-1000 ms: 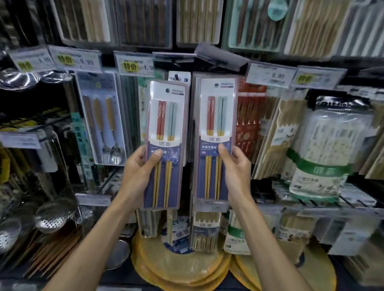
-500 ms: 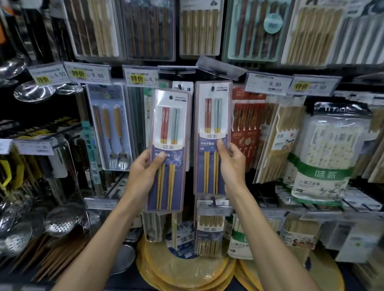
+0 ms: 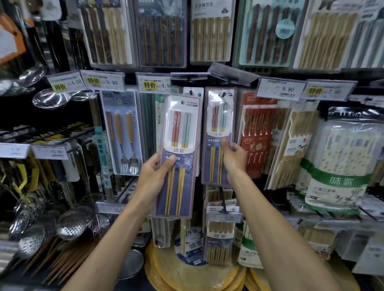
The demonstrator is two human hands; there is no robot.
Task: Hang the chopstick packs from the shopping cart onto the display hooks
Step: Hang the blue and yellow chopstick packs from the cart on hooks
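Observation:
Two matching chopstick packs are in my hands, each white on top and dark blue below, holding a red pair and a teal pair. My left hand [image 3: 153, 176] grips the nearer pack [image 3: 178, 153] at its middle, held upright in front of the display. My right hand [image 3: 233, 159] pinches the second pack [image 3: 218, 135] by its right edge, thumb on the front. That pack's top hole sits at a dark display hook [image 3: 222, 94]; whether it hangs fully on the hook is unclear. The shopping cart is out of view.
Price tags [image 3: 153, 84] line the rail above the hooks. A cutlery pack [image 3: 121, 131] hangs left, red chopstick packs [image 3: 256, 135] and bagged chopsticks [image 3: 342, 165] right. Steel strainers [image 3: 73, 223] and round yellow mats [image 3: 194, 277] fill the shelf below.
My right hand has pushed its pack farther back and up toward the hook. The left pack has stayed roughly in place. The view has tilted upward slightly.

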